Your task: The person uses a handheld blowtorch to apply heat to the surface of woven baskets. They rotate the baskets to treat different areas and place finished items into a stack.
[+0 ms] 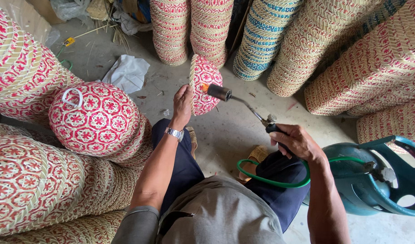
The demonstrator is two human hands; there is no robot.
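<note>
While the left hand (183, 103) pinches the rim of a red-and-straw woven basket lid (204, 84) and holds it on edge above the floor, the right hand (294, 141) is closed round the grip of a gas torch (219, 92), its nozzle flaring against the lid's face. Singeing looks under way on this one. A green hose (270, 181) runs back to a blue-green gas cylinder (370, 180) beside the right arm; stacks of baskets (31, 176) crowd round, finished or not I cannot tell.
</note>
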